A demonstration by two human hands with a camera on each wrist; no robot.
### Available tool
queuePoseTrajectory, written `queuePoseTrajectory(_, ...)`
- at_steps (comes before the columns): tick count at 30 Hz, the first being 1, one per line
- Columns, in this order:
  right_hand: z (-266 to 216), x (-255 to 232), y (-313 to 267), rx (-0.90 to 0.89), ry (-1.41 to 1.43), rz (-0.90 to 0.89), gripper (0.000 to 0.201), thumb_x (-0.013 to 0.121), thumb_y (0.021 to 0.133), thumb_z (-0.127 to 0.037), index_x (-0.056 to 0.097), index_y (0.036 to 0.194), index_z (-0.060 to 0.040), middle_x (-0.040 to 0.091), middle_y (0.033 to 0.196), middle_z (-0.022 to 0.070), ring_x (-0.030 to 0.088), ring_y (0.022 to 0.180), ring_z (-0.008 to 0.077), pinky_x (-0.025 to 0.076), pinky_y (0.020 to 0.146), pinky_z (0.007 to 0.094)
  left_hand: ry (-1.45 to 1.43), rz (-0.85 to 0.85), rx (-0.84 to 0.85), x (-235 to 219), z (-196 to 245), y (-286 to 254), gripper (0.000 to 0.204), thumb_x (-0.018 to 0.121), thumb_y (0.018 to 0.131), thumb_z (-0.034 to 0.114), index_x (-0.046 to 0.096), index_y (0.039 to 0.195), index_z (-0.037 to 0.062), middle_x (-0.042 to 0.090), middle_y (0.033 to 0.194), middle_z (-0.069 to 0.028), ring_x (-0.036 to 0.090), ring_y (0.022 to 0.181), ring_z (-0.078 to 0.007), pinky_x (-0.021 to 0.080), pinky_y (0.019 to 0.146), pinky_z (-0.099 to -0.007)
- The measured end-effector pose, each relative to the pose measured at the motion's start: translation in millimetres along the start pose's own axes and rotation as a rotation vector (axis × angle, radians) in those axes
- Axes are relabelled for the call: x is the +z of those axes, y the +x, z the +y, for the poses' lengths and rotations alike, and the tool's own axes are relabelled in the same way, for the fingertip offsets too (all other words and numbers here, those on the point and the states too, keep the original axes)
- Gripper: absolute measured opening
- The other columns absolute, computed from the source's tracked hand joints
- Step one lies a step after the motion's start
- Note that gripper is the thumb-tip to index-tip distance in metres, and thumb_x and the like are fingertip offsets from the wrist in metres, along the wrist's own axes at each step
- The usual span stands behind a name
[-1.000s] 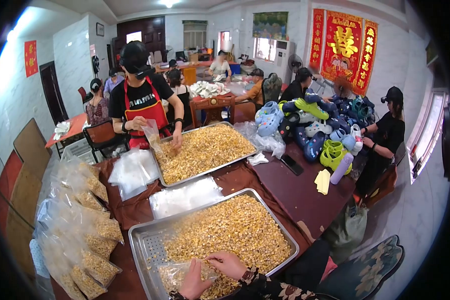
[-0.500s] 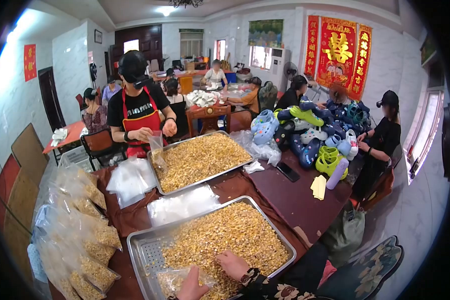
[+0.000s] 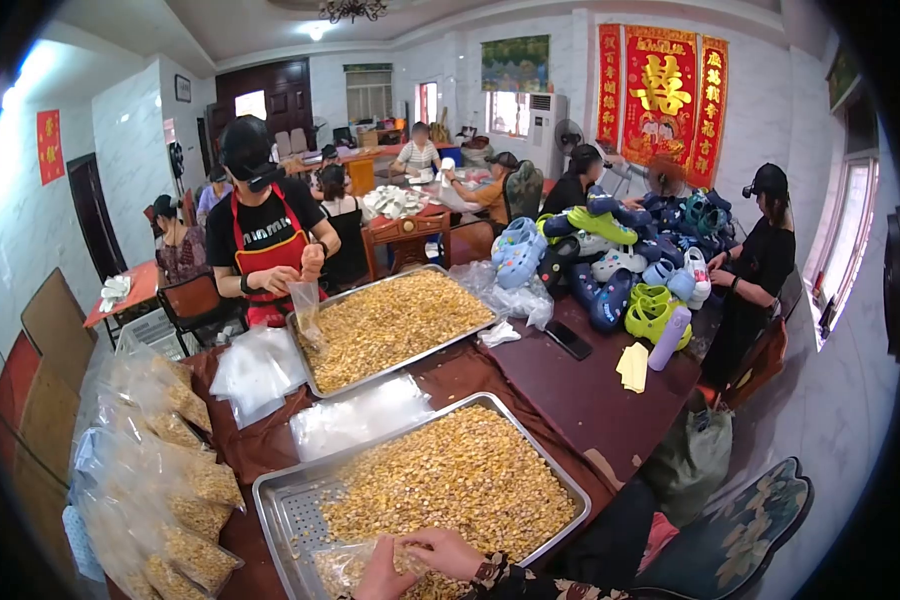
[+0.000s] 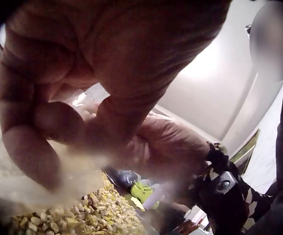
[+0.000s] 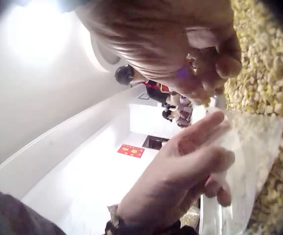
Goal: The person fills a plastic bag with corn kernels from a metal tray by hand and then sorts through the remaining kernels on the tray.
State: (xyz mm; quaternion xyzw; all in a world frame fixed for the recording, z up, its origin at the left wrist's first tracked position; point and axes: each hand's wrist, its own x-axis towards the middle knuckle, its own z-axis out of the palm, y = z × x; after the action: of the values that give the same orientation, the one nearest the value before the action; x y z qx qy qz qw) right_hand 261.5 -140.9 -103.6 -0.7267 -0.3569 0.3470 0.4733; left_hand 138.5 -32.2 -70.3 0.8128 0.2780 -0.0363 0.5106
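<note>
A large metal tray (image 3: 288,500) full of dried corn kernels (image 3: 450,470) lies in front of me. At its near edge my left hand (image 3: 383,572) holds a clear plastic bag (image 3: 336,566) by the mouth, thumb and fingers around the film. Some kernels show inside the bag. My right hand (image 3: 447,552) is close beside the left one at the bag's mouth. In the right wrist view the right hand (image 5: 180,46) has its fingers bunched, with a yellow kernel bit at the tips, just above the left fingers and the bag (image 5: 261,132).
Filled bags (image 3: 185,500) stand in rows at the left. Flat empty bags (image 3: 360,412) lie beyond my tray. A person in a red apron (image 3: 270,255) fills a bag at a second tray (image 3: 395,325). Clogs (image 3: 620,265), a phone (image 3: 568,340) and a purple bottle (image 3: 670,338) are at the right.
My right hand went from the bag's mouth to the kernel heap, then back to the left hand at the bag. Across the table, the person's free hand rose from the kernels to their bag.
</note>
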Motion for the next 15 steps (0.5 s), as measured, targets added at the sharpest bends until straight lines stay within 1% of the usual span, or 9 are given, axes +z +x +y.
queuePoseTrajectory(2,8,-10,6,-0.035,-0.019,0.042,0.026,0.062,0.086,-0.023,0.065,0.108,-0.0088,0.065,0.101,0.0109,0.063,0.09,0.0236,0.05,0.079,0.0321,0.038,0.034,0.02,3,-7,-1,0.084,0.074,0.069,0.021,0.032,0.136,-0.0051,0.045,0.129,-0.0293,0.045,0.121,-0.039,0.039,0.099,-0.0396)
queuePoseTrajectory(4,8,-28,9,-0.213,-0.379,0.214,0.025,0.061,0.087,-0.024,0.064,0.108,-0.0102,0.061,0.106,0.0083,0.061,0.092,0.0252,0.05,0.077,0.0353,0.076,0.064,0.043,9,-20,2,0.083,0.074,0.068,0.02,0.032,0.136,-0.0049,0.045,0.129,-0.0292,0.045,0.121,-0.039,0.039,0.099,-0.0396)
queuePoseTrajectory(5,-3,-37,2,-0.038,-0.505,0.189,0.032,0.061,0.085,-0.029,0.059,0.114,-0.0141,0.056,0.109,0.0111,0.058,0.095,0.0301,0.05,0.077,0.0402,0.097,0.074,0.094,11,-31,5,0.084,0.074,0.068,0.019,0.032,0.136,-0.0047,0.045,0.129,-0.0292,0.045,0.121,-0.039,0.039,0.099,-0.0395)
queuePoseTrajectory(6,-8,-45,1,-0.04,-0.504,0.191,0.032,0.061,0.085,-0.029,0.059,0.114,-0.0141,0.056,0.109,0.0111,0.058,0.095,0.0301,0.05,0.077,0.0402,0.117,0.085,0.146,11,-33,6,0.084,0.074,0.067,0.018,0.031,0.137,-0.0045,0.045,0.129,-0.0291,0.045,0.121,-0.0391,0.04,0.099,-0.0393)
queuePoseTrajectory(8,-10,-56,-3,0.024,-0.713,0.186,0.043,0.063,0.083,-0.035,0.052,0.122,-0.0178,0.05,0.114,0.0163,0.056,0.1,0.0339,0.049,0.077,0.0435,0.111,0.077,0.131,12,-35,6,0.085,0.074,0.067,0.018,0.031,0.137,-0.0045,0.045,0.129,-0.0291,0.045,0.121,-0.039,0.04,0.099,-0.0392)
queuePoseTrajectory(10,1,-54,-4,0.05,-0.704,0.12,0.05,0.065,0.082,-0.037,0.049,0.125,-0.0175,0.049,0.113,0.0199,0.056,0.099,0.0362,0.049,0.077,0.0449,0.107,0.066,0.112,11,-34,6,0.086,0.074,0.066,0.017,0.03,0.137,-0.0046,0.045,0.129,-0.0291,0.045,0.121,-0.0389,0.04,0.099,-0.0392)
queuePoseTrajectory(12,15,-41,-5,0.032,-0.774,0.076,0.049,0.065,0.082,-0.034,0.049,0.124,-0.0158,0.048,0.111,0.0188,0.057,0.094,0.0362,0.05,0.074,0.0452,0.098,0.055,0.093,10,-32,5,0.085,0.072,0.067,0.015,0.029,0.138,-0.0047,0.046,0.129,-0.0289,0.045,0.121,-0.0385,0.039,0.099,-0.039)
queuePoseTrajectory(13,13,-38,-6,0.044,-0.723,0.072,0.044,0.064,0.082,-0.027,0.05,0.121,-0.0144,0.049,0.105,0.0165,0.058,0.087,0.0361,0.05,0.07,0.0438,0.099,0.054,0.09,10,-32,5,0.085,0.072,0.067,0.015,0.029,0.138,-0.0047,0.046,0.129,-0.0289,0.045,0.121,-0.0385,0.039,0.099,-0.039)
queuePoseTrajectory(15,30,-31,-1,0.007,-0.667,0.107,0.039,0.063,0.082,-0.024,0.052,0.118,-0.0142,0.049,0.102,0.0154,0.058,0.085,0.0357,0.049,0.068,0.0432,0.036,0.013,0.034,10,-33,6,0.083,0.069,0.068,0.014,0.029,0.138,-0.0047,0.045,0.129,-0.029,0.048,0.118,-0.0376,0.042,0.096,-0.0391)
